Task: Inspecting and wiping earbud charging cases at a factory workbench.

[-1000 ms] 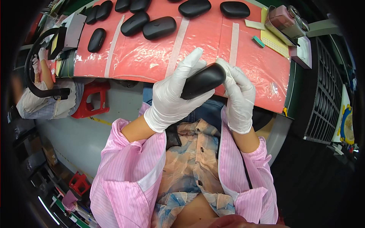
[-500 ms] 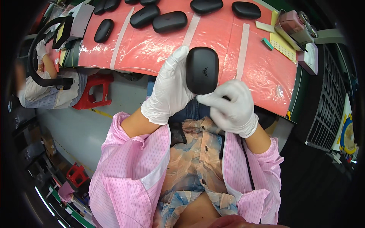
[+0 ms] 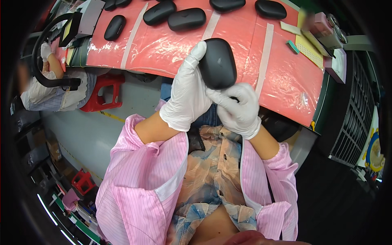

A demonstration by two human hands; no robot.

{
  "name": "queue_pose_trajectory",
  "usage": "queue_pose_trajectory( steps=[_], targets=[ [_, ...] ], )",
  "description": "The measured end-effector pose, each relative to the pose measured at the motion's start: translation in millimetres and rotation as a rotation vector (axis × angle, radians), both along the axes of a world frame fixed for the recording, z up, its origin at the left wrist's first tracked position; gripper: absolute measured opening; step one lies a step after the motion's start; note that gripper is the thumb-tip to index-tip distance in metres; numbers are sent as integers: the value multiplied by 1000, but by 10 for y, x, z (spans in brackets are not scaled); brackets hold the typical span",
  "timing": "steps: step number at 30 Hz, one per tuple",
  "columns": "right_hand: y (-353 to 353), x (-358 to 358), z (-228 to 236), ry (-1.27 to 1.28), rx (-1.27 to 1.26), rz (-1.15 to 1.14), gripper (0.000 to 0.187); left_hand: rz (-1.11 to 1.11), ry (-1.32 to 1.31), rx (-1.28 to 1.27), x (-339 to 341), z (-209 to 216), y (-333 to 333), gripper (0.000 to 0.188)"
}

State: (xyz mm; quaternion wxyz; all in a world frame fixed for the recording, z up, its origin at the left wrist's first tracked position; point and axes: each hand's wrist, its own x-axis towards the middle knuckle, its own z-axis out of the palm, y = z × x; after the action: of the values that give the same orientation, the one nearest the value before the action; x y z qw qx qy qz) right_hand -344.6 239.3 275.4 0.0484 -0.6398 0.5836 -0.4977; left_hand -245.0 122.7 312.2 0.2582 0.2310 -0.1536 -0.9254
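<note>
A rounded, oblong black case with a smooth matte top is held up over the near edge of the red-covered table. My gloved left hand grips it from the left, the thumb along its side and the other fingers hidden beneath. My gloved right hand is closed in a pinch at the case's near end, thumb and forefinger touching or very near it. Something small and dark shows among the right fingers; what it is cannot be told.
Several similar black cases lie along the far side of the red table cover. A green block and a bin with pink and metal items stand at right. A dark curved arm rises at left, near another gloved person and a red stool.
Both hands have moved slightly farther away with the case, which is now tilted differently, its emblem fainter under glare. My right hand has shifted left, closer to my left hand.
</note>
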Motion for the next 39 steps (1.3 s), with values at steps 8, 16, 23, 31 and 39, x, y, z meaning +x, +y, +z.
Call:
queue_pose_trajectory(
  steps=[8, 16, 23, 31, 39],
  targets=[
    [24, -218, 202, -447, 1, -170, 34, 33, -266, -30, -93, 103, -48, 48],
    [-203, -312, 438, -1, 64, 160, 40, -60, -289, 27, -105, 98, 3, 56],
    [198, -301, 285, -40, -58, 48, 36, -300, 246, 340, -174, -11, -72, 81],
    [-190, -302, 560, 85, -60, 25, 37, -391, 409, 183, -257, -46, 84, 102],
    [-130, -538, 544, -168, -109, -119, 32, -385, 261, 30, -225, -28, 141, 89]
  ],
)
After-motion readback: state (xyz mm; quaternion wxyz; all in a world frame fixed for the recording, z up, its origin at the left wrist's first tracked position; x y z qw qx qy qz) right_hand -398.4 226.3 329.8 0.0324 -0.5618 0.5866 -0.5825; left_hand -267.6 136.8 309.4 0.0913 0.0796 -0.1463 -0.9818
